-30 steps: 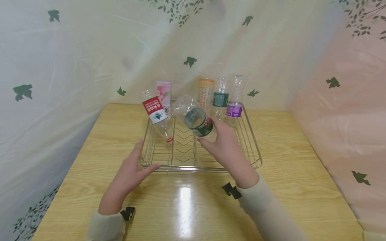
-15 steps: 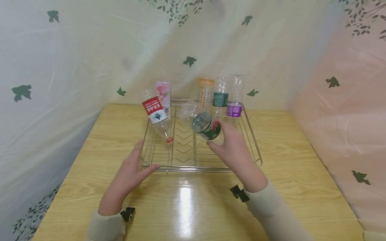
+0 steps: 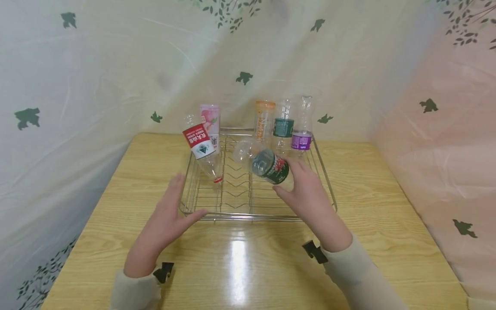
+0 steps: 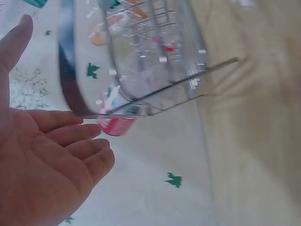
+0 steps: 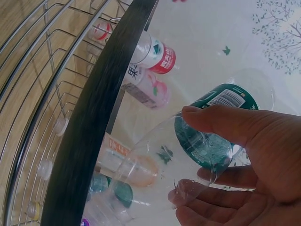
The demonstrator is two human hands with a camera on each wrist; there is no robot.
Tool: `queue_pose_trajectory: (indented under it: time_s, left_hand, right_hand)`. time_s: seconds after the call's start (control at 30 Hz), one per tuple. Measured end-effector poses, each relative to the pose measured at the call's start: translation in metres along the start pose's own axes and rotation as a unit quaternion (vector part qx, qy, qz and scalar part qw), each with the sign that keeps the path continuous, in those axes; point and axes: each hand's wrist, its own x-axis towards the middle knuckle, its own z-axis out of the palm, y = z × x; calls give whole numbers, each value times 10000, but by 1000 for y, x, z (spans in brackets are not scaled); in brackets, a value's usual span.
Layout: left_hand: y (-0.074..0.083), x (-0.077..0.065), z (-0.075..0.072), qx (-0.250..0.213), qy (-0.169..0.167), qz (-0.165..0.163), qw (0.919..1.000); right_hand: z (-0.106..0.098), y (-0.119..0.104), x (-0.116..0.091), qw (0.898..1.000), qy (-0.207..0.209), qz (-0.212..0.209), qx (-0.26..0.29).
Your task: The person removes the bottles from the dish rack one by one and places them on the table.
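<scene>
My right hand grips a clear plastic bottle with a green label, tilted over the middle of the wire rack. In the right wrist view, the thumb and fingers wrap the bottle near its label. My left hand holds nothing, with fingers extended and thumb apart, beside the rack's front left corner. In the left wrist view its palm is bare and the fingertips lie close to the rack frame. A bottle with a red and white label leans neck down on the rack's left side.
Behind it stands a pink-labelled bottle. Along the back right of the rack stand an orange-labelled bottle, a green-labelled bottle and a purple-labelled bottle. The wooden table meets patterned cloth behind.
My right hand has moved right and slightly toward me with the green-labelled bottle, whose tilt has changed. My left hand has hardly moved. The standing bottles have stayed put.
</scene>
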Motion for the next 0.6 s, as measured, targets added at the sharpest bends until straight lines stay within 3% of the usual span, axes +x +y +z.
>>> queue_pose_trajectory:
  time_s: [0.2,0.6]
  left_hand:
    - [18,3,-12,256,128,462,9985]
    - [45,14,-27,497,60,965,9941]
  right_hand:
    - [-4,1,-4,9997,-84,-45,-217]
    - [-7,3,-11,9974,-143,-486,-505]
